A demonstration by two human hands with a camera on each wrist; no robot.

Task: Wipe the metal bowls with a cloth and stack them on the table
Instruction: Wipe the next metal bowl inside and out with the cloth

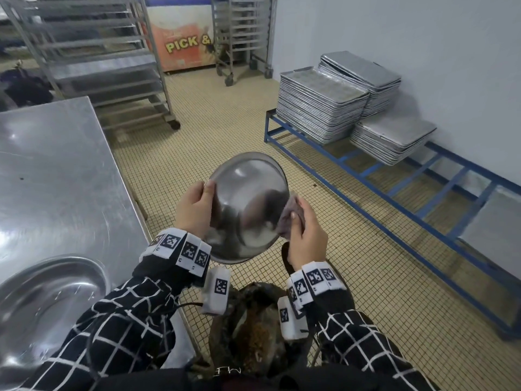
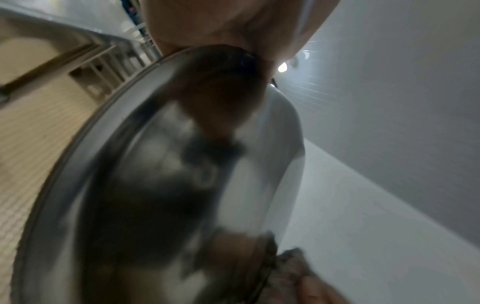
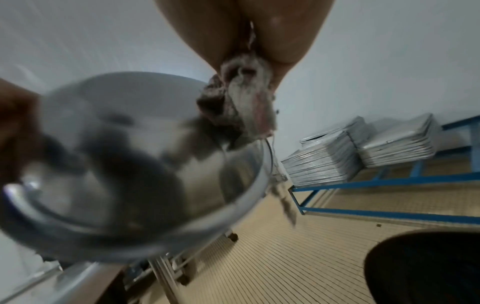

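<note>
A shiny metal bowl (image 1: 248, 207) is held in the air over the tiled floor, its rounded outside turned toward me. My left hand (image 1: 196, 206) grips its left rim, thumb on the outer wall. My right hand (image 1: 303, 230) pinches a crumpled greyish cloth (image 1: 289, 215) against the bowl's right rim. The left wrist view shows the bowl (image 2: 166, 185) blurred and close, the cloth (image 2: 291, 265) at its lower edge. Seen from the right wrist, the cloth (image 3: 241, 107) bunches out of my fingers onto the bowl (image 3: 124, 164). Another large metal bowl (image 1: 48, 303) sits on the steel table (image 1: 56, 170) at my left.
A dark bin (image 1: 253, 328) with waste stands on the floor just below my hands. Stacks of metal trays (image 1: 332, 105) rest on a blue frame (image 1: 394, 198) along the right wall. Wheeled racks (image 1: 107, 63) stand behind the table.
</note>
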